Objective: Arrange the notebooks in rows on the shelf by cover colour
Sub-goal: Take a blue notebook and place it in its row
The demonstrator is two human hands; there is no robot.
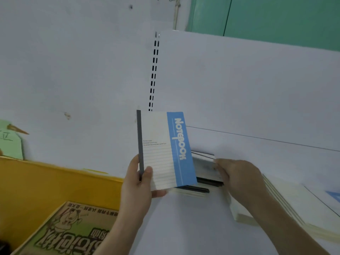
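The left hand (137,183) pinched a blue-and-white notebook (165,150) by its dark spine edge, thumb on the cover, holding it upright above the white shelf (257,162). The right hand (237,177) gripped notebooks at the right end of a standing row (206,173) on the shelf. Cream notebooks (287,205) lay stacked just right. A yellow bin (55,184) holding a cardboard box (73,229) sat left.
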